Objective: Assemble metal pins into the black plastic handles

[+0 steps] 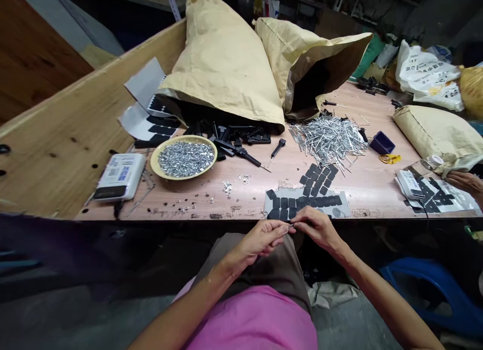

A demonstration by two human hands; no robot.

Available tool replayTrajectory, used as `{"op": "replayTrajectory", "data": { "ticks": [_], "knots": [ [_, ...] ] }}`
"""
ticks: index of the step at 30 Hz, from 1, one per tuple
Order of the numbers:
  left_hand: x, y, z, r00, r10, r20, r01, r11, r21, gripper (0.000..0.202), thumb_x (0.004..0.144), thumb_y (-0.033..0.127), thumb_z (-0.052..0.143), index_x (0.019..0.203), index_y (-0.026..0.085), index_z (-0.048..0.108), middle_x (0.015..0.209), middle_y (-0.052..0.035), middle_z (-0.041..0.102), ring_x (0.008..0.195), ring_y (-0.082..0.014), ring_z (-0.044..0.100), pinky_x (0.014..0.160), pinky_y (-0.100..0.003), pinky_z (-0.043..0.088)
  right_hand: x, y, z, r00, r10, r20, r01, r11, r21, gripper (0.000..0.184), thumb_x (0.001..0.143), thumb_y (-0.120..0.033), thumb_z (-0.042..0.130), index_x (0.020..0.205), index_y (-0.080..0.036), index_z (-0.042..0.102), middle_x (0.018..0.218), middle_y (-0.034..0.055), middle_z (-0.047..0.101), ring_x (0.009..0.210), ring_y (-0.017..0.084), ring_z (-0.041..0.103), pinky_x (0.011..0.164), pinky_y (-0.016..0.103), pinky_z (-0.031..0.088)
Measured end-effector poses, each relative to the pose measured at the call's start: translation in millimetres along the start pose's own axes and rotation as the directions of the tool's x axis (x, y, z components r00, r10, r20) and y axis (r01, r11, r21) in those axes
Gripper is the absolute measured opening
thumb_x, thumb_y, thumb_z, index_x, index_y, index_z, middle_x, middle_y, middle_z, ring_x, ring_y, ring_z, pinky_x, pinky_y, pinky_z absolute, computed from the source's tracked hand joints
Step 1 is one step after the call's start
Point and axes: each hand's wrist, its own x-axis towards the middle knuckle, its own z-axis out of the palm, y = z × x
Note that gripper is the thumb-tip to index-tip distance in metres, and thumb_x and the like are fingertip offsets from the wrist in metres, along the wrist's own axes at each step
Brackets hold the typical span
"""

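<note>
My left hand (266,237) and my right hand (316,226) meet just in front of the table's edge, above my lap. Both are closed in a pinch, fingertips together around something small and dark that I cannot make out. Right behind them, rows of black rounded-square pads (285,204) lie on a grey backing sheet (342,207). More black pads (319,180) sit beyond it, close to a heap of thin metal rods (332,136). To the left, a yellow bowl (154,164) holds many small metal pieces (185,157).
Large paper sacks (226,58) stand at the back, with black plastic parts (241,136) spilling out. A white box (123,176) is at left. On the right are a dark blue tray (382,143), another white device (409,184) and another person's hand (463,181). A blue stool (418,269) stands below.
</note>
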Motion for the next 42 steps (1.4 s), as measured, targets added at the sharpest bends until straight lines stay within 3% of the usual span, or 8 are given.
{"op": "replayTrajectory", "data": {
  "ticks": [7,11,17,23,26,31,37,42],
  "knots": [
    [-0.4,-1.8,-1.3,0.997,0.051,-0.063,-0.052,0.998,-0.019,0.058,0.060,0.061,0.067,0.090,0.012,0.063,0.046,0.0120,0.031,0.035,-0.0011,0.014,0.034,-0.017,0.007,2.7,-3.8,2.9,0.964,0.258,0.059,-0.265,0.932,0.249,0.022,0.084,-0.039,0.058,0.086,-0.022,0.071,0.078,0.0037,0.067,0.072,0.014,0.063,0.065,0.026,0.051],
    [-0.1,-1.6,0.4,0.985,0.136,-0.106,-0.131,0.990,0.052,0.050,0.068,0.054,0.063,0.095,0.013,0.067,0.045,0.0105,0.032,0.037,-0.0030,0.018,0.036,-0.017,0.014,3.1,-2.2,2.2,0.952,0.306,0.034,-0.303,0.915,0.266,0.019,0.081,-0.038,0.062,0.083,-0.022,0.072,0.077,0.0024,0.066,0.070,0.014,0.063,0.065,0.026,0.051],
    [2.8,-1.1,2.2,0.889,0.405,-0.214,-0.320,0.884,0.341,0.023,0.072,0.034,0.060,0.081,0.018,0.075,0.065,-0.0021,0.064,0.057,-0.0125,0.049,0.050,-0.021,0.036,1.2,0.9,0.8,0.985,0.170,-0.022,-0.168,0.983,0.079,0.016,0.083,-0.034,0.061,0.085,-0.022,0.071,0.078,0.0035,0.067,0.072,0.014,0.064,0.064,0.025,0.051],
    [-0.3,1.1,0.4,0.966,0.235,-0.108,-0.208,0.954,0.218,0.037,0.073,0.044,0.061,0.090,0.014,0.072,0.044,0.0080,0.035,0.041,-0.0055,0.026,0.040,-0.018,0.021,-1.0,-2.9,-0.9,1.000,-0.012,-0.006,0.011,0.993,-0.114,0.018,0.089,-0.029,0.054,0.090,-0.022,0.070,0.082,0.0050,0.068,0.075,0.014,0.065,0.066,0.024,0.053],
    [0.8,-0.8,0.8,0.979,0.177,-0.107,-0.157,0.973,0.169,0.045,0.073,0.049,0.060,0.096,0.012,0.071,0.044,0.0097,0.031,0.039,-0.0041,0.022,0.038,-0.017,0.019,-2.5,-3.5,-0.1,0.999,-0.039,-0.030,0.033,0.983,-0.183,0.018,0.089,-0.028,0.053,0.090,-0.021,0.069,0.081,0.0050,0.067,0.073,0.014,0.065,0.064,0.023,0.053],
    [5.5,-4.5,3.0,0.884,0.436,-0.170,-0.346,0.853,0.390,0.027,0.075,0.036,0.058,0.084,0.017,0.074,0.064,-0.0014,0.066,0.060,-0.0129,0.055,0.055,-0.022,0.043,-5.5,-3.9,2.4,0.997,-0.052,-0.058,0.038,0.974,-0.221,0.019,0.090,-0.027,0.051,0.092,-0.022,0.068,0.082,0.0050,0.068,0.073,0.015,0.065,0.064,0.025,0.054],
    [5.2,-7.4,3.6,0.819,0.545,-0.180,-0.399,0.766,0.504,0.024,0.078,0.030,0.054,0.086,0.019,0.074,0.084,-0.0042,0.074,0.077,-0.0181,0.065,0.072,-0.026,0.049,-6.6,-5.7,6.2,0.990,-0.048,-0.134,0.012,0.967,-0.255,0.018,0.090,-0.031,0.050,0.087,-0.021,0.065,0.077,0.0041,0.067,0.070,0.015,0.064,0.062,0.026,0.053],
    [3.3,-7.6,0.3,0.917,0.385,-0.103,-0.314,0.857,0.409,0.035,0.080,0.039,0.050,0.092,0.015,0.072,0.050,0.0010,0.060,0.043,-0.0111,0.048,0.043,-0.020,0.037,-5.9,-9.4,5.8,0.994,-0.080,-0.071,0.058,0.964,-0.261,0.021,0.093,-0.033,0.044,0.087,-0.021,0.061,0.078,0.0038,0.064,0.072,0.015,0.061,0.063,0.026,0.051]
  ]
}}
